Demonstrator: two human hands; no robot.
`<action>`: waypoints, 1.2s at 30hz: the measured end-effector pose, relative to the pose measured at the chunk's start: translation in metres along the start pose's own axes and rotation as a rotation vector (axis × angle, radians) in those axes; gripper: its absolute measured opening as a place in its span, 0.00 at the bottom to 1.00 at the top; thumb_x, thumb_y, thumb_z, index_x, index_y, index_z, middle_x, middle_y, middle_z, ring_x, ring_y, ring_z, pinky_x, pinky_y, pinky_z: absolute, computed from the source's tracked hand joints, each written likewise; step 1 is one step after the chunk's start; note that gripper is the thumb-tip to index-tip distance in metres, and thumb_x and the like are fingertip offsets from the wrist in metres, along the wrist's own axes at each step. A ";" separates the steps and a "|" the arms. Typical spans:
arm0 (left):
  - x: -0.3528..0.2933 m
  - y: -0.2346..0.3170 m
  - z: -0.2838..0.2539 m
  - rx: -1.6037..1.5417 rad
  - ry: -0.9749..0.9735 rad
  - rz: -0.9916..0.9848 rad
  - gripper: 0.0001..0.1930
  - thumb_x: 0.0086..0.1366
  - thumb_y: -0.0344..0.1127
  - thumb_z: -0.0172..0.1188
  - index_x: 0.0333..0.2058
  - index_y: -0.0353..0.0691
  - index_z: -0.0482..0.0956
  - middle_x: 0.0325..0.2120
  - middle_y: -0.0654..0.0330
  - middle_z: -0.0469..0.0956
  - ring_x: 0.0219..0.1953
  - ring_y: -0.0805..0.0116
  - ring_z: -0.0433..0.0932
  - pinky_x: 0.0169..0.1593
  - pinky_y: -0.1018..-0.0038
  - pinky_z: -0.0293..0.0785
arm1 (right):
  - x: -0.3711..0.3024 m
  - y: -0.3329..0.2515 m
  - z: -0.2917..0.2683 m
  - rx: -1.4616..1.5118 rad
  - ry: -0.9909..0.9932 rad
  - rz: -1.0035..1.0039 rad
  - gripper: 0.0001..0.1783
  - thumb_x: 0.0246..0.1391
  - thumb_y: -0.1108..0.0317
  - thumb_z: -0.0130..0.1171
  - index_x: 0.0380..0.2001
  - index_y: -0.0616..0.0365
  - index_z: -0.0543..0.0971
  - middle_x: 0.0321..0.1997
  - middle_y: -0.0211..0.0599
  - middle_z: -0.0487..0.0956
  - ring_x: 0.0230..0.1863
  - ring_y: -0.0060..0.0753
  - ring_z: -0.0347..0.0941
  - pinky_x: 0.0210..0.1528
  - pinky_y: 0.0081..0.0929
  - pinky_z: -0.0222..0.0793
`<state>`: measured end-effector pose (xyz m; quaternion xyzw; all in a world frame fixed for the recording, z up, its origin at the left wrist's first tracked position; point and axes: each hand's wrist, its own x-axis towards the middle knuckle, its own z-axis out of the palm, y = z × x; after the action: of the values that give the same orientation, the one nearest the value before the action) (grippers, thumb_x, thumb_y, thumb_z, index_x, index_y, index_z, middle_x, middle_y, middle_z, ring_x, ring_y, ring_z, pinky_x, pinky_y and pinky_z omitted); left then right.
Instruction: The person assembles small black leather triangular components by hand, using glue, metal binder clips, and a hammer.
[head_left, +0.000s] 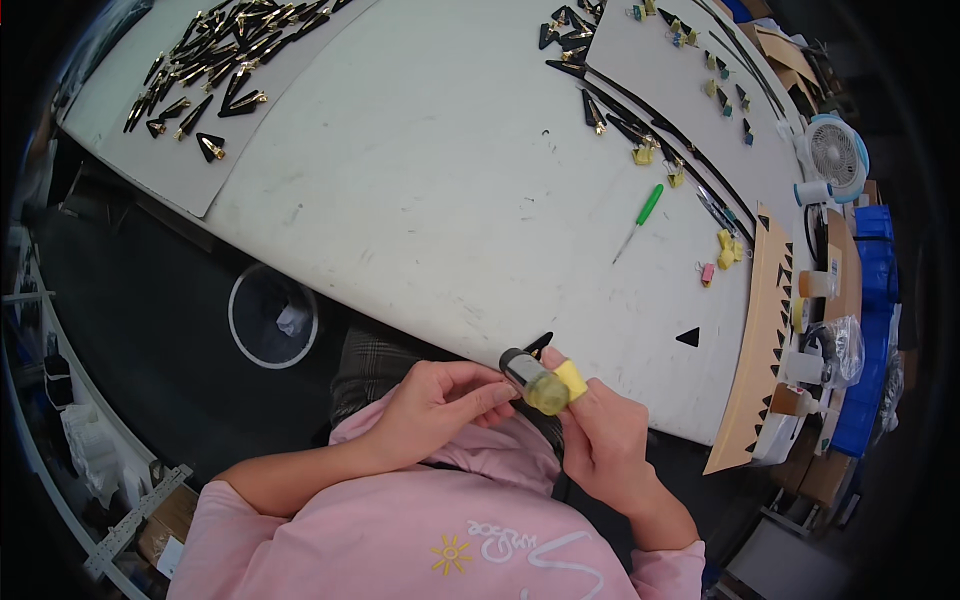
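My right hand (607,435), with a yellow wrap (571,380) on a finger, grips what looks like a small mallet (533,381). Its short cylindrical head is black at one end and cloudy yellow at the other; no handle shows. Close beside it, my left hand (445,405) has thumb and forefinger pinched together, and what they hold is hidden. From behind the head pokes the dark pointed tip of a black hair clip (541,342), at the table's near edge. On the white table (420,190), a black triangular piece (688,337) lies to the right.
Many black and gold hair clips (240,60) cover a grey board at far left. A green-handled awl (650,205), binder clips (727,248) and a cardboard strip with black triangles (757,345) lie rightward. A fan (838,155) stands at right; a round bin (232,320) is below the table.
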<state>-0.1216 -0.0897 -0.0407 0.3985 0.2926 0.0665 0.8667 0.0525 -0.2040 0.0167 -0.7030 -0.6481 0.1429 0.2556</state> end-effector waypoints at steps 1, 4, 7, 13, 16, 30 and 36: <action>0.000 -0.001 0.000 -0.009 -0.001 0.010 0.11 0.68 0.33 0.57 0.41 0.29 0.80 0.29 0.60 0.81 0.32 0.78 0.77 0.40 0.80 0.75 | 0.000 -0.001 -0.001 0.000 0.000 0.004 0.22 0.48 0.74 0.62 0.50 0.58 0.78 0.18 0.30 0.64 0.16 0.30 0.63 0.16 0.27 0.57; 0.001 -0.001 0.001 0.014 0.017 -0.005 0.11 0.68 0.33 0.57 0.41 0.29 0.80 0.30 0.59 0.81 0.32 0.78 0.77 0.40 0.80 0.75 | -0.001 -0.001 -0.001 -0.115 -0.115 0.010 0.19 0.48 0.74 0.62 0.47 0.60 0.79 0.18 0.30 0.63 0.15 0.30 0.62 0.16 0.28 0.57; 0.001 0.003 0.001 0.037 0.036 -0.024 0.12 0.68 0.33 0.57 0.42 0.29 0.80 0.30 0.58 0.82 0.32 0.77 0.78 0.40 0.80 0.75 | 0.008 0.003 0.000 -0.047 -0.073 -0.001 0.21 0.48 0.74 0.62 0.49 0.59 0.78 0.18 0.31 0.63 0.15 0.30 0.62 0.16 0.29 0.58; 0.001 0.000 0.001 0.045 0.023 -0.020 0.12 0.67 0.32 0.57 0.44 0.29 0.80 0.32 0.57 0.82 0.34 0.76 0.78 0.40 0.80 0.75 | 0.004 -0.005 -0.003 0.005 -0.115 0.083 0.24 0.49 0.74 0.61 0.53 0.58 0.76 0.17 0.32 0.63 0.16 0.31 0.65 0.16 0.30 0.60; 0.002 0.000 0.001 0.044 0.044 -0.008 0.11 0.67 0.31 0.57 0.44 0.29 0.80 0.34 0.56 0.82 0.34 0.75 0.79 0.39 0.79 0.76 | 0.002 0.006 -0.003 0.119 0.040 0.048 0.27 0.51 0.74 0.59 0.57 0.55 0.74 0.17 0.32 0.63 0.16 0.32 0.65 0.16 0.30 0.59; 0.001 0.000 0.007 0.068 0.112 -0.012 0.09 0.67 0.29 0.56 0.39 0.29 0.80 0.35 0.52 0.82 0.33 0.72 0.80 0.37 0.76 0.77 | -0.001 0.021 -0.008 0.022 0.130 0.148 0.11 0.53 0.74 0.59 0.41 0.60 0.77 0.19 0.35 0.69 0.18 0.35 0.69 0.17 0.31 0.61; 0.002 0.001 0.005 0.074 0.120 -0.011 0.09 0.67 0.29 0.55 0.39 0.29 0.80 0.35 0.52 0.82 0.33 0.72 0.80 0.37 0.76 0.77 | 0.001 0.020 -0.013 0.008 0.147 0.196 0.11 0.54 0.75 0.56 0.42 0.62 0.76 0.21 0.38 0.72 0.18 0.38 0.70 0.18 0.32 0.62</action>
<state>-0.1167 -0.0916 -0.0381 0.4240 0.3485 0.0743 0.8326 0.0764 -0.2060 0.0161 -0.7705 -0.5552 0.1181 0.2899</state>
